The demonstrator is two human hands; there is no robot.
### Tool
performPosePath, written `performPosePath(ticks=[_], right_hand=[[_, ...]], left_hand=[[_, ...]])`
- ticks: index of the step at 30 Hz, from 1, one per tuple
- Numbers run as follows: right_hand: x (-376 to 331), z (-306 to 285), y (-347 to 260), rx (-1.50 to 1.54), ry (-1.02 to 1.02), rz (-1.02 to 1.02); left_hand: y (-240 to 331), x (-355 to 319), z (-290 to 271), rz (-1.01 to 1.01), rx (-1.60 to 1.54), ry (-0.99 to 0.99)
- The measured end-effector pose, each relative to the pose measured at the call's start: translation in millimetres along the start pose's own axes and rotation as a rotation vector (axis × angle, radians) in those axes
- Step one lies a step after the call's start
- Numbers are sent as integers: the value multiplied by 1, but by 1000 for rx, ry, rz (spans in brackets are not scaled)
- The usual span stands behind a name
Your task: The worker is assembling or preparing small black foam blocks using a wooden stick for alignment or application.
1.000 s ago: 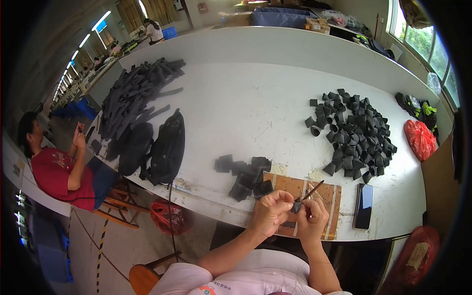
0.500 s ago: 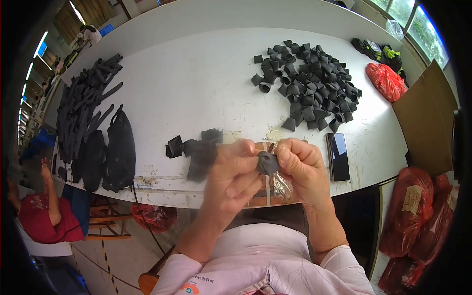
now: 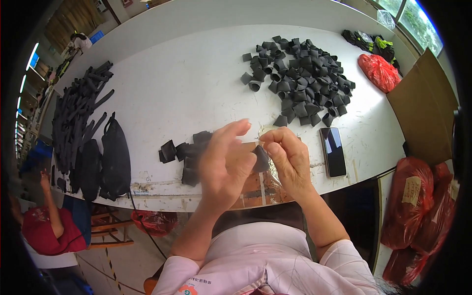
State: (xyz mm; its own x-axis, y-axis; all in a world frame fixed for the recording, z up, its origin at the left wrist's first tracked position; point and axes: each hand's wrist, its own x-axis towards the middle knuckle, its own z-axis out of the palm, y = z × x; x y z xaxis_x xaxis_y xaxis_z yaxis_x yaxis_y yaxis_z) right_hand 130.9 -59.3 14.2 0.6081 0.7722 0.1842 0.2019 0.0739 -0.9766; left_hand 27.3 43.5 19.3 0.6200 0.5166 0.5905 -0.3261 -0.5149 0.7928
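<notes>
**Small dark piece between two working hands**

We find the piece above an orange-brown board at the near edge of the white desk. The left hand is spread and blurred, its thumb at the piece's left side. The right hand has thumb and fingers curled close together by its right side; we cannot tell whether they clamp it. We judge the step in hand to be handling this one piece, mid-grip; the next move seems to call for a sure pinch on its edge. Just left lie loose dark pieces; beyond the right hand we see a heap of short dark tubes, and nearer, a phone.
</notes>
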Motion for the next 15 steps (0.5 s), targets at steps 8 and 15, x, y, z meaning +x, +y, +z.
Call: performPosePath(ticks=[8,15], right_hand=[[-7,9,-12,-345,153,-487],[-2,7,-12,-425,207,-626]], left_hand=[[-1,-6,6,-245,-497,221],[-6,-15,2,-439,-1012,236]])
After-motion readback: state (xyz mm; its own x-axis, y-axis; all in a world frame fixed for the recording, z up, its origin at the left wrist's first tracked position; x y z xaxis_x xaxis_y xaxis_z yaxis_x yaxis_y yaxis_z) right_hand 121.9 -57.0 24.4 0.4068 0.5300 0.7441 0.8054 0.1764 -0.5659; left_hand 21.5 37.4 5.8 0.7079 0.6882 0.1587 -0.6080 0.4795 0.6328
